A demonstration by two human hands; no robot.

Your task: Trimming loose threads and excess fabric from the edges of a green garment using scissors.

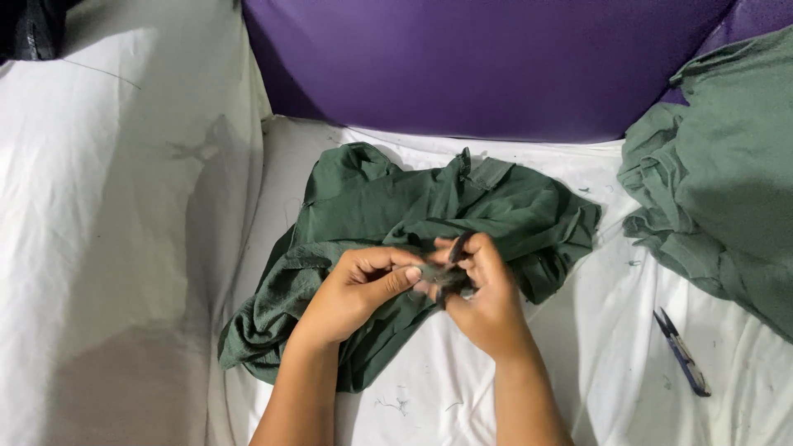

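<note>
In the head view, a small fold of the dark green garment (pixel 429 215) at centre is pinched closed between the left hand (pixel 357 291) and the right hand (pixel 483 297), seemingly for inspecting threads; a steady pinch is needed next. One thread snip (pixel 682 353) lies at 4 o'clock, one green pile (pixel 727 165) at 2 o'clock.

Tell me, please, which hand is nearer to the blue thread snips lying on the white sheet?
Right. The right hand pinches the green garment left of the snips, with bare sheet between; the left hand is farther left.
</note>
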